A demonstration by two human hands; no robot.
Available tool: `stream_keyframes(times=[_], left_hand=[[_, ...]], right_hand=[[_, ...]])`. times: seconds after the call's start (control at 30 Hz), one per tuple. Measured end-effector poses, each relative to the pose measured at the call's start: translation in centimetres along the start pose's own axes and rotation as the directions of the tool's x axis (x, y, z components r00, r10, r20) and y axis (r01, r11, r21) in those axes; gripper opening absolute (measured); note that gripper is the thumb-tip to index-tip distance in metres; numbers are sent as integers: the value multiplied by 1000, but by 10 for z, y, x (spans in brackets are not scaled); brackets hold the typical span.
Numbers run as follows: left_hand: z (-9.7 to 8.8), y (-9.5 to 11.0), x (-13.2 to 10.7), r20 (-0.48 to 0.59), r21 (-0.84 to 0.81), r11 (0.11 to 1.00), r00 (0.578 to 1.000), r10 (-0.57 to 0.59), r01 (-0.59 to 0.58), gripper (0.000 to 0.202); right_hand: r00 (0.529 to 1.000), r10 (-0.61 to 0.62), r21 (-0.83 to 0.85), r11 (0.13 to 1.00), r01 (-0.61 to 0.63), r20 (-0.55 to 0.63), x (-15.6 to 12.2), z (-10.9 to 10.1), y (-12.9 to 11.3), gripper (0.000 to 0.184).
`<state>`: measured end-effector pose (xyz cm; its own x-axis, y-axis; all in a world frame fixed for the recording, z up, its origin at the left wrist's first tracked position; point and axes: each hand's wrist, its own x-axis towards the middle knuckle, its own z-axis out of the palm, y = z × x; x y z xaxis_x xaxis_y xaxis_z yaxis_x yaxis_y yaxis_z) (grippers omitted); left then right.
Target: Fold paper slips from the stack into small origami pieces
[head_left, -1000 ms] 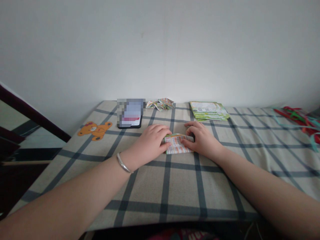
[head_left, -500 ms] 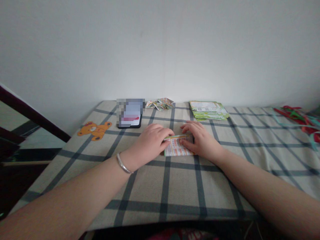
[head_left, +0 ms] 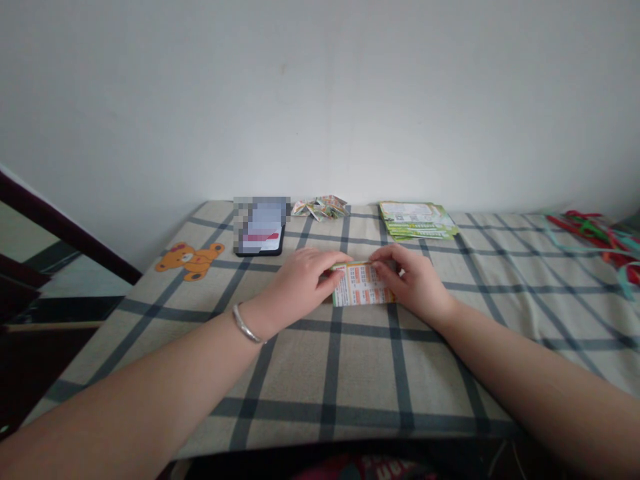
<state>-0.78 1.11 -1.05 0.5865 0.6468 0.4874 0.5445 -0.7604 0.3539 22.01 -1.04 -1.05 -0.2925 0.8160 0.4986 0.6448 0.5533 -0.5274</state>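
Note:
A small printed paper (head_left: pixel 364 285), folded, with orange and white blocks of text, lies in front of me on the checked tablecloth. My left hand (head_left: pixel 315 277) pinches its left end between thumb and fingers. At the upper right edge my right hand (head_left: pixel 410 280) grips the paper, thumb on the near face and fingertips behind. The far side of the paper is hidden from me. A silver bangle (head_left: pixel 245 325) circles my left wrist.
Along the wall stand a phone (head_left: pixel 263 230), folded paper pieces (head_left: pixel 320 208) and a stack of green leaflets (head_left: pixel 417 221). A bear cutout (head_left: pixel 189 260) lies left. Red and green ribbons (head_left: pixel 600 240) are at far right, on the tablecloth (head_left: pixel 370 373).
My right fingers have closed on the paper's upper edge; before, they were more spread over it. The paper has shifted slightly away and to the right.

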Motion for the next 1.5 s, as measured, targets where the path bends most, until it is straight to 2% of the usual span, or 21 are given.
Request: stream_keyframes(times=[0.1,0.47,0.57,0.7,0.9,1.17,1.33,1.5], left_hand=[[0,0,-1,-15,-58,998,1000,-27,26,30],[-2,4,1,-47,-148,983,992,-120,112,23],[-1,4,1,-65,-154,982,990,-123,112,23],[-2,5,0,-43,-173,972,985,-170,160,23],[-2,6,0,5,-262,940,975,-224,217,25],[-1,3,0,-22,-273,941,977,-213,200,27],[0,3,0,-26,-320,929,978,-206,187,27],[1,4,0,7,-370,895,965,-264,248,26]], right_hand=[[997,-35,28,999,37,-75,0,1,2,12],[997,-59,-16,998,58,-58,2,1,0,9],[998,-46,-25,999,45,-47,2,2,-1,15],[998,8,16,1000,-8,-55,1,3,-1,21],[993,15,111,994,-2,-119,0,6,3,12],[980,68,144,989,-42,-185,1,8,3,11],[985,43,159,987,-16,-164,1,9,4,12],[988,29,188,982,0,-150,2,9,6,11]])
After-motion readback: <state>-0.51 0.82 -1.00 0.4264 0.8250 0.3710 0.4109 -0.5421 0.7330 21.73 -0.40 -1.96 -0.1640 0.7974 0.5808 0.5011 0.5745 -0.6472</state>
